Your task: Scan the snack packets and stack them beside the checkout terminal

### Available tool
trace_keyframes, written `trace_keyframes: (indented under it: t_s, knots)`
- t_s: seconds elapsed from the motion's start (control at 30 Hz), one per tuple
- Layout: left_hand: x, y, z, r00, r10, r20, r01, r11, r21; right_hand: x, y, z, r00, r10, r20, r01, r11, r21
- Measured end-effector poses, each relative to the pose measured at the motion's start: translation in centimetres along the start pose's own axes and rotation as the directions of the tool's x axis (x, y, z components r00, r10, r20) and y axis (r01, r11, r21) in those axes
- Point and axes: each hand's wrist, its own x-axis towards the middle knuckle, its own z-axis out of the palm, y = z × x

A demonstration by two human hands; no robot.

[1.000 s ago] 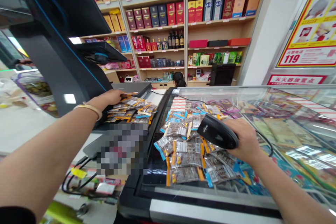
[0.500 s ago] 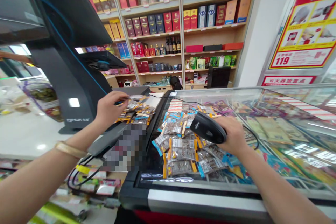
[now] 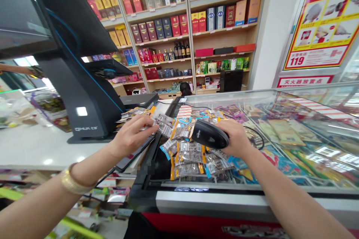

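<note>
glass top point(image 3: 297, 153) — right hand point(image 3: 235, 138) outstretched

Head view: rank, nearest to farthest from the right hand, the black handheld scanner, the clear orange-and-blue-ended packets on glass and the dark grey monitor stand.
1. Black handheld scanner: in the right hand.
2. Clear packets: leftward, beneath the scanner.
3. Dark grey monitor stand: far left, on the white counter.

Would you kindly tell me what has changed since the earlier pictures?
The left hand has moved from the packet pile beside the register rightward toward the glass-topped freezer, a snack packet at its fingertips. The right hand still grips the barcode scanner above freezer-top packets.
</note>
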Motion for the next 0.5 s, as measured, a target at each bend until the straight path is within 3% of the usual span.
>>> trace_keyframes:
  t_s: [0.27,0.5]
  knots:
    - [-0.6,1.2,2.1,0.977,-0.155,0.148,0.159,0.987,-0.018,0.4,-0.5,-0.1,1.0,-0.012,0.006,0.012,1.0,0.01]
    - [-0.1,2.4,2.7,0.978,-0.157,0.137,0.179,0.971,-0.162,0.5,-0.3,0.0,0.999,0.015,0.035,-0.016,0.999,0.047]
